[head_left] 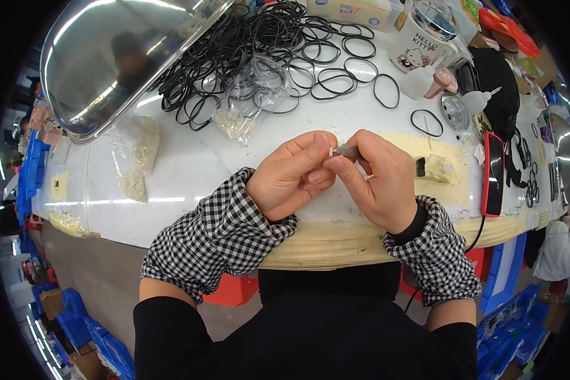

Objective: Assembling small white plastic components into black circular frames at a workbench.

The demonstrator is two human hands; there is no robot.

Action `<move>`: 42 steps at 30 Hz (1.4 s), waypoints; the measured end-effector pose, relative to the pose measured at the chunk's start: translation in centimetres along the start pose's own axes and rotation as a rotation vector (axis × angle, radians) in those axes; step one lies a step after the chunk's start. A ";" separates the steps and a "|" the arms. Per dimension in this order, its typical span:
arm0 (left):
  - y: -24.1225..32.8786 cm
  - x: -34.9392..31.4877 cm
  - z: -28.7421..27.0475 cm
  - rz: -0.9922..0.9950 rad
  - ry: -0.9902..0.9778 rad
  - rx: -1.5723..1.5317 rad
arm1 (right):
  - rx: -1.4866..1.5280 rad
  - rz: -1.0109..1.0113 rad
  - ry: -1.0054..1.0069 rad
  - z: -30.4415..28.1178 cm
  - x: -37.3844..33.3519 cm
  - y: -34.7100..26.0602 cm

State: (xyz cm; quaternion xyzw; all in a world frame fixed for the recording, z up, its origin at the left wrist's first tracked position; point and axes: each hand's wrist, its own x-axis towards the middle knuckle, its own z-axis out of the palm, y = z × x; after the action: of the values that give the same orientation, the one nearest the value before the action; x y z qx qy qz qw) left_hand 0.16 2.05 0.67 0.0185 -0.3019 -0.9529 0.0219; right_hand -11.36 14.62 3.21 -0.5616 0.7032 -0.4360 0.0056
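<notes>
Close together above the front of the white table [190, 164], my two hands meet at their fingertips. Between thumb and forefinger, my left hand [296, 172] pinches a small white piece [331, 152]. My right hand [384, 180] is closed on a small grey, metallic-looking object [348, 151], its tip at the white piece. The fingers hide most of both items, so their exact kind does not show. Behind my left hand lies a clear plastic bag of small white pieces [237, 123]. A yellowish sheet [446, 142] with a crumpled lump of tape [438, 170] is beside my right hand.
Black rubber rings [259, 38] are heaped at the back, with loose ones spreading right. A shiny metal dome [126, 63] stands far left, near another bag of white pieces [142, 152]. A white cup [421, 41] and a red-edged phone [493, 174] with a cable are at right.
</notes>
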 end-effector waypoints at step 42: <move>0.2 -0.1 1.0 0.011 0.040 0.099 | 0.050 0.004 -0.018 0.2 -0.3 -0.4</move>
State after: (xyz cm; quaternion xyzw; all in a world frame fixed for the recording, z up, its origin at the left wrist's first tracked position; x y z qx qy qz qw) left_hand 0.22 2.51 1.60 0.0369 -0.3482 -0.9361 0.0322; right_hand -10.82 14.75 3.20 -0.5639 0.6931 -0.4482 0.0267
